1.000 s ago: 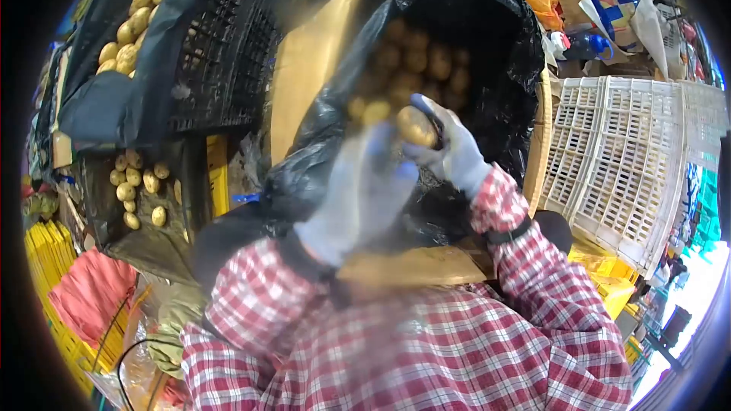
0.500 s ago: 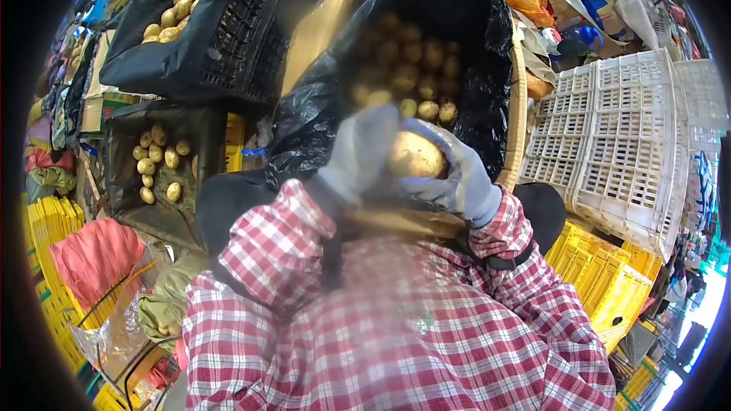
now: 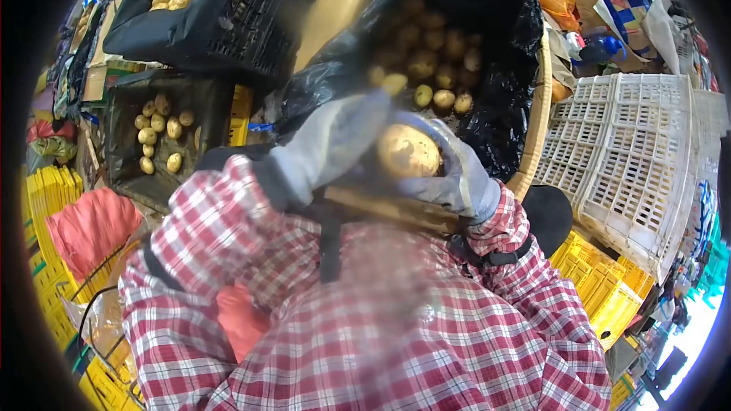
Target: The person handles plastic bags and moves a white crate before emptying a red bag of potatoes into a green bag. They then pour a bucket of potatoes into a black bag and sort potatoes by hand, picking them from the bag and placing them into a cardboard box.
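Observation:
A large pale potato (image 3: 409,151) rests in my right hand (image 3: 461,175), whose grey-gloved fingers wrap around its right side. My left hand (image 3: 331,137), gloved the same way, is just left of the potato, with its fingers pointing up and right. Blur over the left fingertips hides how they are bent. Beyond both hands is a basket lined with black plastic (image 3: 509,99). Several smaller potatoes (image 3: 443,97) lie inside it, partly blurred.
At left, a dark lined crate (image 3: 126,148) holds several potatoes. Another black crate (image 3: 164,38) with potatoes stands behind it. White plastic crates (image 3: 632,164) and yellow crates (image 3: 598,274) are on the right. A pink sack (image 3: 95,230) lies at left.
My left hand has moved left from the potato, and its forearm has swung outward. My right hand still holds the potato, and the camera view has shifted slightly.

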`<move>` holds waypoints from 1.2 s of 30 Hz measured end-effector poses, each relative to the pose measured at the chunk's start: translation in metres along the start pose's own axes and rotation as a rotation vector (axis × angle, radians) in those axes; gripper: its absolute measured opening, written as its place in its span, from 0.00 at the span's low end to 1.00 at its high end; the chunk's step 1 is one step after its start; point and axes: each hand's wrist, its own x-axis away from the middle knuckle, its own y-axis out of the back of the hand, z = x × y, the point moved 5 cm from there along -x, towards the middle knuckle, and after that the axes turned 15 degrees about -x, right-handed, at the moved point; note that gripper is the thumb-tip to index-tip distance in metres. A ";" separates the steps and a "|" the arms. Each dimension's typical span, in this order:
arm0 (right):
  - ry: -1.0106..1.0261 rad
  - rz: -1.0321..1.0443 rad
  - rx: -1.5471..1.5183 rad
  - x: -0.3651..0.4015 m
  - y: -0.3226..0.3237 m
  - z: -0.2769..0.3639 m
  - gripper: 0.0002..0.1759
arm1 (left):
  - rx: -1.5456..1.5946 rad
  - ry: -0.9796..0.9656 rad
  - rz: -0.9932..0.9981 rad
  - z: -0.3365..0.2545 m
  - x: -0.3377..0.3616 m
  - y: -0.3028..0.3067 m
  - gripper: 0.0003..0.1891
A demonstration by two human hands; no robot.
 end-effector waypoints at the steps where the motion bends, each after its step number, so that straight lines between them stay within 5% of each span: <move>1: 0.038 0.007 0.043 -0.003 0.003 -0.003 0.42 | -0.167 0.004 0.007 -0.008 0.011 0.004 0.21; 2: 0.077 0.018 0.088 -0.006 0.006 -0.006 0.42 | -0.179 -0.148 -0.034 -0.009 0.025 0.005 0.20; 4: 0.054 -0.011 -0.014 -0.004 0.008 -0.016 0.42 | -0.196 -0.093 -0.171 0.008 0.057 0.001 0.23; 6: 0.023 -0.028 -0.069 -0.001 0.007 -0.018 0.42 | 0.240 -0.014 -0.254 0.014 0.073 -0.019 0.27; 8: 0.189 0.046 0.240 -0.003 0.004 -0.011 0.40 | 0.506 -0.002 -0.113 0.021 0.063 -0.037 0.32; 11: 0.253 0.084 0.398 0.000 -0.002 0.001 0.39 | 0.327 -0.061 -0.024 0.019 0.030 -0.040 0.23; 15: 0.266 -0.001 0.521 0.011 0.005 -0.002 0.39 | 0.390 -0.114 0.078 0.027 0.002 -0.041 0.27; 18: 0.162 -0.083 0.166 0.012 0.015 -0.003 0.39 | 0.272 -0.007 0.100 0.042 -0.013 -0.043 0.28; 22: 0.091 -0.221 -0.136 0.016 0.021 -0.013 0.38 | 0.612 -0.099 0.314 0.023 -0.016 -0.043 0.23; 23: 0.137 -0.188 0.047 0.016 0.020 -0.009 0.35 | 0.616 0.007 0.317 0.015 -0.012 -0.042 0.27; 25: 0.228 -0.114 0.410 0.015 0.017 -0.001 0.30 | 0.533 -0.030 0.372 0.015 -0.017 -0.044 0.28; 28: -0.122 -0.288 -0.091 0.016 0.045 -0.014 0.23 | 0.334 -0.202 0.270 0.021 -0.026 -0.046 0.29; 30: 0.032 -0.180 0.258 0.016 0.053 -0.016 0.27 | 0.312 -0.410 0.108 0.012 -0.023 -0.044 0.29; 31: -0.068 -0.227 -0.129 0.016 0.047 -0.027 0.28 | 0.474 -0.381 0.163 0.014 -0.020 -0.048 0.34; 33: -0.106 -0.159 -0.256 0.008 0.025 -0.013 0.31 | -0.038 -0.725 -0.058 0.019 -0.024 -0.043 0.36; 36: -0.019 -0.223 -0.322 0.015 0.021 -0.011 0.31 | -0.135 -0.596 -0.038 0.006 -0.023 -0.039 0.38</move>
